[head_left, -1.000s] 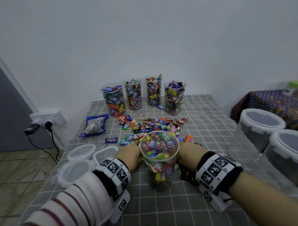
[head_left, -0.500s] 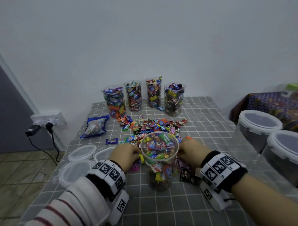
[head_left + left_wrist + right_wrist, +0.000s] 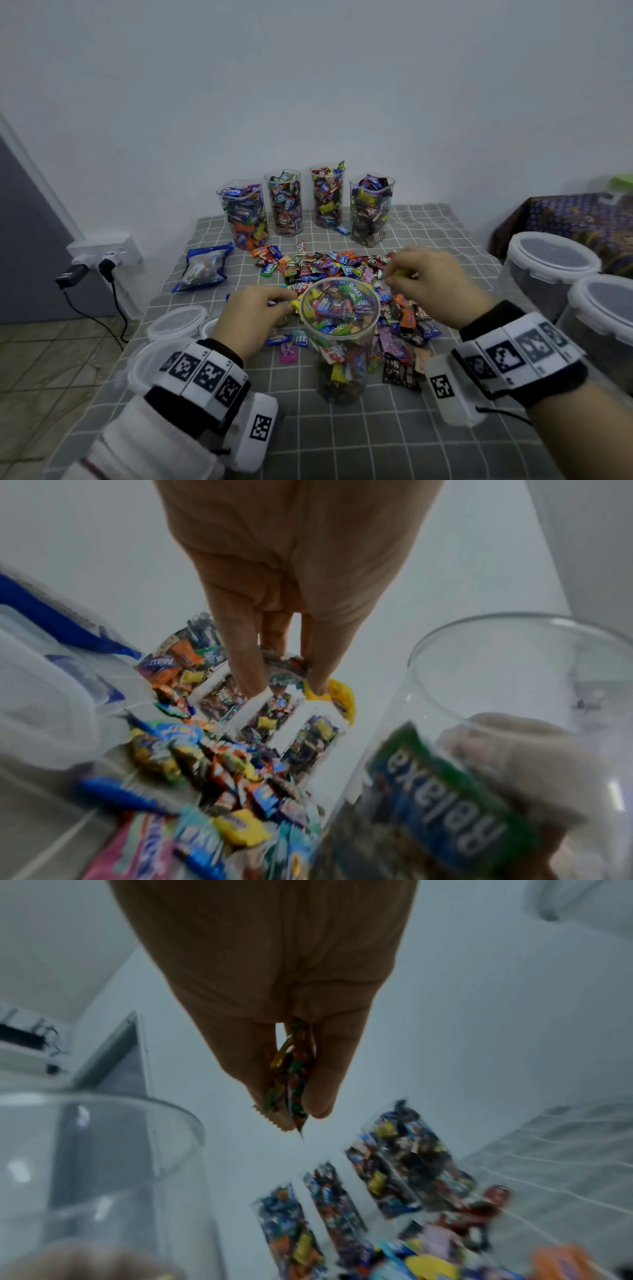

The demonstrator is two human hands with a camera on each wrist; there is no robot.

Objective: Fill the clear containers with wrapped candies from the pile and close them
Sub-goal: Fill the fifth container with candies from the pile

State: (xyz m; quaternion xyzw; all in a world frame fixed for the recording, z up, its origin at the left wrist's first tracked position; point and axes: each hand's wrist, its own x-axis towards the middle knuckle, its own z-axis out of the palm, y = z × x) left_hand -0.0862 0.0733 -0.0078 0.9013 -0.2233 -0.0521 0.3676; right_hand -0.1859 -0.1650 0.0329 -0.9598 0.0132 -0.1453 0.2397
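Wrapped candies [image 3: 342,267] are piled on the grey checked worktop [image 3: 342,442] behind a clear cylindrical container [image 3: 340,339]; several are pinched by the left hand [image 3: 251,315] and right hand [image 3: 428,284] fingers [image 3: 318,1085].

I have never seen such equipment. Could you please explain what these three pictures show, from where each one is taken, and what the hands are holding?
No machine here: a person wears cameras on the head and both wrists. The head view looks down at a checked table with a candy pile, four filled containers at the back and an open near container. The wrist views look along each hand. The left hand pinches candies in its fingers; the right hand pinches wrapped candies near the container's rim.
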